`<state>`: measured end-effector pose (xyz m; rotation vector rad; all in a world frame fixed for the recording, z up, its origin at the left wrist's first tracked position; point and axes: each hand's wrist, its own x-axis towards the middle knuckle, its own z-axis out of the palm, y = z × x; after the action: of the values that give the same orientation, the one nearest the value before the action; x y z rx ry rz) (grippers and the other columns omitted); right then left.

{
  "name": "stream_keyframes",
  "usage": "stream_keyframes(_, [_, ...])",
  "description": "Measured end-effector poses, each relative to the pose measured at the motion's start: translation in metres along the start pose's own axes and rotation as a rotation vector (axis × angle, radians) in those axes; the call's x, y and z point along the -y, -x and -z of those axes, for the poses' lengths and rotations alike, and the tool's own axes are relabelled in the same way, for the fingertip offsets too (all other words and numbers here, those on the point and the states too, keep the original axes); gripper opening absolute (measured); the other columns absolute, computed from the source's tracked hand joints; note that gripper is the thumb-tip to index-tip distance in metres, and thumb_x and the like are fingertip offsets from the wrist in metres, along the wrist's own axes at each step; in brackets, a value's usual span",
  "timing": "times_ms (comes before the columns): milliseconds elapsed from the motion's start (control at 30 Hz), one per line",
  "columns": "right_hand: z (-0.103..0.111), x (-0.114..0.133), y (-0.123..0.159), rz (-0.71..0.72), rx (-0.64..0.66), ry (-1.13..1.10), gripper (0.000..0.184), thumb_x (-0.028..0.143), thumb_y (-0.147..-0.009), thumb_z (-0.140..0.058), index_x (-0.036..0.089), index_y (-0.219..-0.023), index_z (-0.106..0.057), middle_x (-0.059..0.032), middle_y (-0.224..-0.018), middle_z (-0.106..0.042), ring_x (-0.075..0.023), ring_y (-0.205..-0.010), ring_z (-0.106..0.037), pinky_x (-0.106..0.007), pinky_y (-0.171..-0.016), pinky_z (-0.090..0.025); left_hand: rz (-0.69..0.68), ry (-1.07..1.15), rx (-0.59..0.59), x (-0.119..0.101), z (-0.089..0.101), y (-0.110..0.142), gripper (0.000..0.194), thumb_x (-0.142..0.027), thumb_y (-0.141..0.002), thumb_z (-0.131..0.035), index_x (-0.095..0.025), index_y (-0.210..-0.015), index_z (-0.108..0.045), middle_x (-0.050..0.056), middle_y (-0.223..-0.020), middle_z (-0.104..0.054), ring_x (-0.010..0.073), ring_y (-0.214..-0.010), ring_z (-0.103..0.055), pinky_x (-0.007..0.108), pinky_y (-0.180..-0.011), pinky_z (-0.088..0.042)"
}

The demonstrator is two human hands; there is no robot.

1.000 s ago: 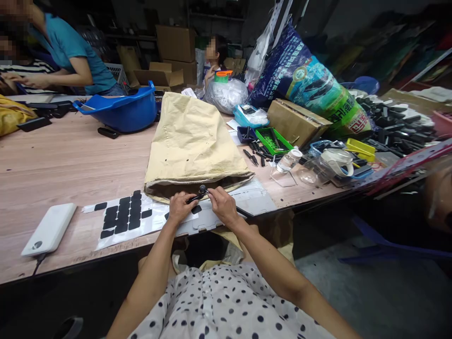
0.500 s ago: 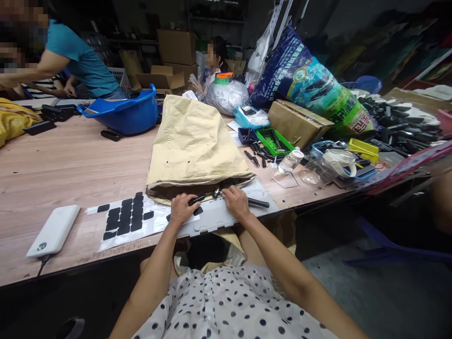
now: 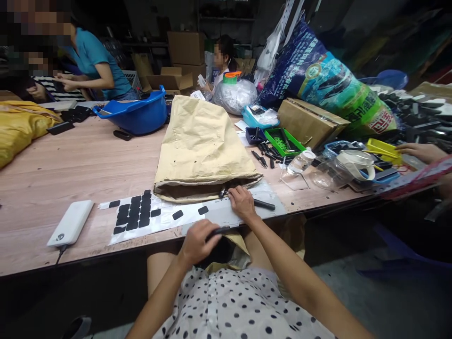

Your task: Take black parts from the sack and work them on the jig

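Observation:
My left hand (image 3: 200, 241) is closed round a slim black piece (image 3: 221, 230), just in front of the table edge above my lap. My right hand (image 3: 242, 202) rests on the grey board (image 3: 226, 212), wrapped round a hammer. The black handle of the hammer (image 3: 264, 204) sticks out to the right of my fingers, and its metal head shows on the left. Behind both hands lies a tan sack (image 3: 208, 146) with its mouth facing me. To the left, a white sheet (image 3: 165, 222) carries rows of black rounded stickers (image 3: 133, 213); two lie apart nearer the board.
A white power bank (image 3: 70, 223) with a cable lies at the left front. Farther back is a blue basin (image 3: 136, 115). On the right stand a green tray (image 3: 282, 141), a plastic bottle (image 3: 300, 162) and a carton (image 3: 310, 121). A co-worker's hand (image 3: 422, 151) reaches in there.
My left hand has come back from the board towards my lap, with the black piece in it. My right hand stays on the hammer. A co-worker's hand has appeared at the right.

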<state>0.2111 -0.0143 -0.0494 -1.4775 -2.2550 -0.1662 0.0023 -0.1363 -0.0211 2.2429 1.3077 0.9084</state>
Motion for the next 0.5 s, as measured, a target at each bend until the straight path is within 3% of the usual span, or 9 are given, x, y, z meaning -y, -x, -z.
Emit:
stream_keyframes(67, [0.0,0.0,0.0,0.001,0.005,0.002,0.022,0.024,-0.097,-0.049,0.023,-0.105,-0.07,-0.0074,-0.091,-0.059,-0.0231,-0.089,-0.047,-0.032,-0.076,-0.033,0.024,0.015,0.13,-0.012,-0.014,0.019,0.022,-0.032,-0.094,-0.054,-0.022,-0.104,-0.071,0.004,-0.085,-0.07,0.0175,-0.077,-0.064,0.028,-0.071,-0.049])
stream_keyframes(167, [0.001,0.0,-0.001,0.0,0.009,0.002,0.023,0.024,-0.097,-0.049,0.023,-0.105,-0.07,-0.0075,-0.091,-0.059,-0.023,-0.089,-0.047,-0.032,-0.075,-0.033,0.231,-0.058,0.36,-0.017,-0.032,0.033,0.019,-0.028,-0.091,-0.056,-0.023,-0.101,-0.072,0.005,-0.09,-0.072,0.0183,-0.081,-0.068,0.027,-0.073,-0.05])
stream_keyframes(267, [0.002,0.001,-0.001,-0.006,0.008,-0.001,0.022,0.023,-0.097,-0.049,0.023,-0.105,-0.07,-0.0075,-0.091,-0.059,-0.023,-0.089,-0.047,-0.032,-0.075,-0.033,0.446,-0.164,0.573,-0.015,-0.039,0.034,0.022,-0.024,-0.087,-0.057,-0.023,-0.102,-0.073,0.008,-0.101,-0.074,0.0231,-0.093,-0.071,0.031,-0.08,-0.052])
stream_keyframes(333, [0.003,0.002,-0.001,-0.011,0.012,-0.003,0.022,0.023,-0.097,-0.05,0.023,-0.105,-0.07,-0.0075,-0.09,-0.059,-0.0229,-0.088,-0.047,-0.032,-0.075,-0.034,0.509,-0.166,0.663,-0.016,-0.036,0.03,0.023,-0.025,-0.083,-0.061,-0.023,-0.102,-0.074,0.01,-0.104,-0.075,0.0266,-0.097,-0.071,0.034,-0.081,-0.052])
stream_keyframes(400, [0.003,0.003,-0.001,-0.013,0.018,-0.005,0.022,0.023,-0.097,-0.05,0.023,-0.105,-0.07,-0.0075,-0.09,-0.059,-0.0229,-0.088,-0.048,-0.032,-0.075,-0.034,0.506,-0.077,0.666,-0.019,-0.028,0.02,0.023,-0.028,-0.082,-0.063,-0.024,-0.101,-0.075,0.008,-0.098,-0.076,0.0264,-0.093,-0.071,0.034,-0.079,-0.052])
stream_keyframes(500, [0.003,0.003,-0.001,-0.017,0.02,-0.005,0.021,0.023,-0.096,-0.05,0.023,-0.103,-0.07,-0.0077,-0.09,-0.059,-0.0231,-0.088,-0.048,-0.032,-0.075,-0.034,0.431,0.071,0.467,-0.017,-0.011,-0.005,0.022,-0.03,-0.086,-0.058,-0.024,-0.098,-0.076,0.004,-0.087,-0.076,0.0209,-0.081,-0.069,0.03,-0.075,-0.05])
